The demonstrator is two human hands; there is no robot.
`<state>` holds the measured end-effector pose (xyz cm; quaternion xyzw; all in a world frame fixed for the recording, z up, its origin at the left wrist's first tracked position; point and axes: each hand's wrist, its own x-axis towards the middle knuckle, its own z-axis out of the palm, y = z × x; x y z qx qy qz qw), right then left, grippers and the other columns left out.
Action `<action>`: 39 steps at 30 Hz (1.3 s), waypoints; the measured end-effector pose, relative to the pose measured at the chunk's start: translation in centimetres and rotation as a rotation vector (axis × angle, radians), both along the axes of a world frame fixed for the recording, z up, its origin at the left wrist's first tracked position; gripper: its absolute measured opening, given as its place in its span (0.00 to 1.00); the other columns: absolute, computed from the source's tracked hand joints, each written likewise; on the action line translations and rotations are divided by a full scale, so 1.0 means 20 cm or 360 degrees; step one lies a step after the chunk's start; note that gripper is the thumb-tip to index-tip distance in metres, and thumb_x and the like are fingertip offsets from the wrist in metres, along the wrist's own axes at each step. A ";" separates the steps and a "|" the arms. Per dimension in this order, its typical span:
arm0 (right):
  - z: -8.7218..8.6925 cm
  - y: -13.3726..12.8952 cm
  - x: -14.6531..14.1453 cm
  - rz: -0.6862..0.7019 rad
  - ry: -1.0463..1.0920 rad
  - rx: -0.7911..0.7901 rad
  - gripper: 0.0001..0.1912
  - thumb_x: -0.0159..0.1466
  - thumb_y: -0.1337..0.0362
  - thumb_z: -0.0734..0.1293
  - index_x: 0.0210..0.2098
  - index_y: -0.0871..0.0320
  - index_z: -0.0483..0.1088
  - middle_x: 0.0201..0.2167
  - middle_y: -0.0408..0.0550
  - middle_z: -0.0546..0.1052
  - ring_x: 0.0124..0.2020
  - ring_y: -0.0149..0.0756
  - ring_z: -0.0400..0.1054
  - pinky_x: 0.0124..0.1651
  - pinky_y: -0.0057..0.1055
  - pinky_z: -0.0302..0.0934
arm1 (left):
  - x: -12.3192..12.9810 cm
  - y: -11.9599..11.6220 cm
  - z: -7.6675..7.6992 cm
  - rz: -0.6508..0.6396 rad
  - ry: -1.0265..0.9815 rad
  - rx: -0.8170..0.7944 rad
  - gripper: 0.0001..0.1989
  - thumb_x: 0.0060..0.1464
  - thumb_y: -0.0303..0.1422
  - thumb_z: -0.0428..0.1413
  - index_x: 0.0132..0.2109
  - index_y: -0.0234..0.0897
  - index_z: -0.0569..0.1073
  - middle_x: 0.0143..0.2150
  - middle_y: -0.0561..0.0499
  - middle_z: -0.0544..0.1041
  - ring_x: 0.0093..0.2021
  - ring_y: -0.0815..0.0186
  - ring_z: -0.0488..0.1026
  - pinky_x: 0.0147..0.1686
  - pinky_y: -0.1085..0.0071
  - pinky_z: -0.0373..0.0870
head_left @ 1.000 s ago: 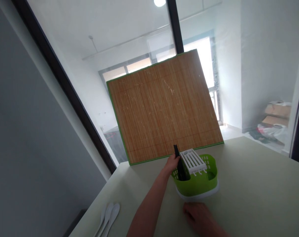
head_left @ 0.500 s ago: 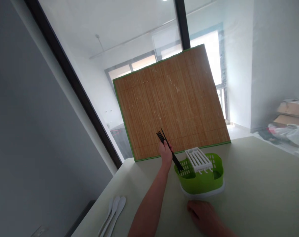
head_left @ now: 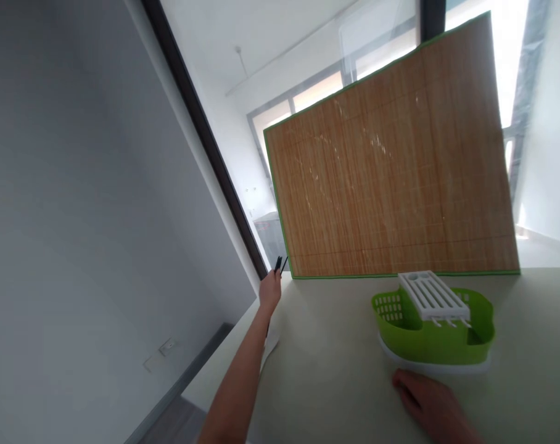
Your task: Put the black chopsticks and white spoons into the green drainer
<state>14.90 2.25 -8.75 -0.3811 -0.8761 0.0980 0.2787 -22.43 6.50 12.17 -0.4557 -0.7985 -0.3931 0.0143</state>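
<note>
My left hand point(head_left: 270, 291) is closed around a bundle of thin black chopsticks point(head_left: 278, 264), at the left side of the table. Their upper ends stick out above the fist, and dark lower ends show just under the wrist. Below, a white spoon point(head_left: 272, 341) lies on the table, partly covered by my left forearm. My right hand point(head_left: 425, 398) rests on the table with curled fingers, nothing visible in them, just in front of a green basket point(head_left: 441, 347). This basket has a white base and a white slotted rack point(head_left: 435, 297) with small hooks across its top.
A bamboo mat point(head_left: 391, 166) with green edging stands upright at the back of the pale table point(head_left: 326, 364), before a glass partition. The table's left edge runs close to my left arm. A grey wall point(head_left: 76, 216) with a socket point(head_left: 166, 346) is on the left.
My left hand has carried the chopsticks from the basket's left side to the left, over near the spoons. My right hand stays in front of the basket. The view has swung left.
</note>
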 end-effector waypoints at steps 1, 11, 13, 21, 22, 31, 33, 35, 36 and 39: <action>-0.01 0.00 0.00 0.0001 0.0003 0.0007 0.08 0.63 0.67 0.58 0.33 0.50 0.67 0.28 0.39 0.77 0.28 0.34 0.72 0.31 0.28 0.59 | -0.09 -0.07 -0.05 0.0081 0.0070 -0.0119 0.15 0.61 0.40 0.44 0.37 0.36 0.70 0.33 0.43 0.75 0.40 0.57 0.73 0.37 0.67 0.64; -0.08 0.04 0.01 -0.0043 -0.0001 0.0013 0.09 0.63 0.62 0.59 0.35 0.47 0.70 0.30 0.39 0.79 0.29 0.36 0.74 0.30 0.28 0.64 | -0.59 -0.43 -0.52 0.0449 0.0395 -0.0890 0.20 0.63 0.36 0.37 0.45 0.32 0.70 0.41 0.36 0.77 0.44 0.54 0.74 0.40 0.63 0.66; -0.07 0.04 0.02 -0.0071 -0.0047 -0.0021 0.10 0.63 0.61 0.58 0.35 0.47 0.71 0.32 0.39 0.79 0.30 0.36 0.74 0.31 0.28 0.65 | -0.62 -0.42 -0.58 0.0466 0.0410 -0.0947 0.20 0.63 0.35 0.36 0.46 0.32 0.70 0.41 0.37 0.77 0.44 0.53 0.75 0.39 0.63 0.66; -0.03 0.02 0.01 -0.0073 -0.0178 -0.0260 0.14 0.66 0.61 0.53 0.36 0.49 0.70 0.33 0.41 0.78 0.33 0.36 0.73 0.36 0.30 0.63 | -0.64 -0.41 -0.72 0.0475 0.0529 -0.0939 0.17 0.61 0.34 0.40 0.45 0.33 0.72 0.46 0.39 0.75 0.49 0.54 0.71 0.44 0.63 0.65; -0.02 0.03 0.01 -0.0080 -0.0181 -0.0273 0.14 0.66 0.60 0.53 0.36 0.48 0.70 0.33 0.41 0.78 0.33 0.37 0.73 0.36 0.30 0.63 | -0.64 -0.41 -0.73 0.0479 0.0545 -0.0918 0.17 0.61 0.34 0.41 0.46 0.34 0.72 0.48 0.40 0.74 0.51 0.54 0.69 0.46 0.63 0.64; -0.01 0.02 0.01 -0.0073 -0.0145 -0.0269 0.13 0.65 0.61 0.54 0.36 0.49 0.69 0.33 0.41 0.78 0.33 0.36 0.73 0.35 0.29 0.61 | -0.66 -0.39 -0.70 0.0630 0.0383 -0.0909 0.20 0.56 0.42 0.48 0.50 0.37 0.71 0.50 0.38 0.72 0.53 0.49 0.66 0.45 0.59 0.65; -0.01 0.02 0.01 -0.0064 -0.0148 -0.0266 0.12 0.65 0.62 0.54 0.35 0.49 0.69 0.32 0.40 0.78 0.33 0.36 0.73 0.35 0.29 0.61 | -0.67 -0.41 -0.69 0.0630 0.0351 -0.0899 0.21 0.54 0.43 0.49 0.51 0.38 0.71 0.51 0.39 0.71 0.53 0.49 0.66 0.45 0.59 0.65; -0.02 0.02 0.01 -0.0057 -0.0147 -0.0269 0.12 0.65 0.62 0.54 0.36 0.48 0.69 0.33 0.40 0.78 0.33 0.36 0.73 0.35 0.29 0.60 | -0.69 -0.44 -0.67 0.0631 0.0332 -0.0878 0.23 0.54 0.44 0.49 0.53 0.38 0.70 0.53 0.39 0.71 0.53 0.48 0.66 0.45 0.58 0.66; -0.02 0.02 0.01 -0.0056 -0.0144 -0.0268 0.12 0.65 0.62 0.54 0.36 0.48 0.68 0.33 0.40 0.78 0.33 0.36 0.73 0.35 0.29 0.60 | -0.70 -0.46 -0.66 0.0636 0.0328 -0.0863 0.24 0.54 0.45 0.49 0.54 0.37 0.69 0.53 0.38 0.70 0.53 0.48 0.66 0.45 0.57 0.66; -0.03 0.02 0.01 -0.0065 -0.0132 -0.0249 0.11 0.65 0.63 0.55 0.36 0.49 0.68 0.33 0.41 0.78 0.33 0.36 0.73 0.35 0.29 0.59 | -0.70 -0.49 -0.61 0.0615 0.0357 -0.0780 0.26 0.54 0.44 0.48 0.54 0.31 0.69 0.52 0.34 0.70 0.53 0.46 0.66 0.48 0.55 0.64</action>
